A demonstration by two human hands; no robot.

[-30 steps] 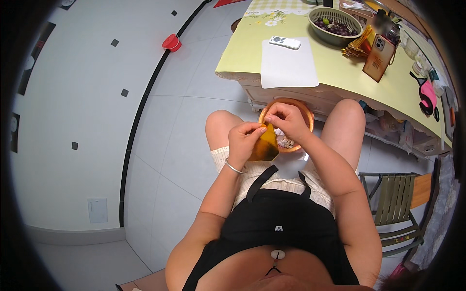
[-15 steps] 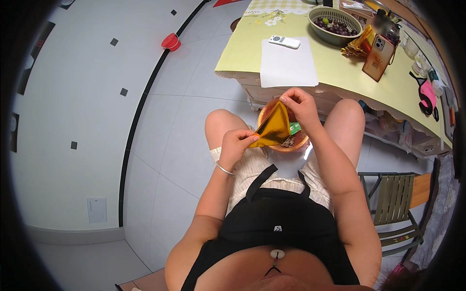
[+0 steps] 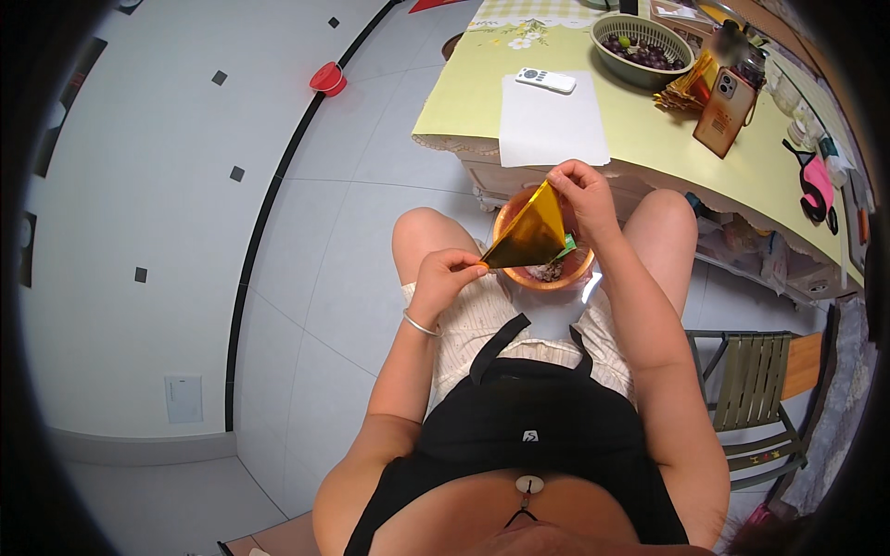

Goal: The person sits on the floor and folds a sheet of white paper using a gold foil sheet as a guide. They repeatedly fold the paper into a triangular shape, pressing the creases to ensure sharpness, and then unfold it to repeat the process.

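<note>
A sheet of shiny gold foil paper [image 3: 530, 233], folded to a triangle, is stretched between my two hands over my lap. My left hand [image 3: 448, 281] pinches its lower left corner. At the upper corner my right hand [image 3: 584, 196] grips it between thumb and fingers. Below the foil paper stands an orange-brown round basin [image 3: 584, 280] between my knees, partly hidden by the paper. Inside it lie a small green packet [image 3: 568, 245] and some grey-brown bits that I cannot make out.
On the yellow-topped table [image 3: 454, 102] ahead lie a white sheet [image 3: 553, 120], a white remote [image 3: 546, 81], a colander of grapes [image 3: 640, 56], a stack of gold folded papers [image 3: 688, 88] and a propped phone [image 3: 724, 113]. A folding chair [image 3: 756, 380] stands to my right, a red bucket [image 3: 327, 80] far left.
My hands have drawn slightly apart, the right one up and to the right. The foil paper is pulled straighter and flatter, with a sharper triangle shape.
</note>
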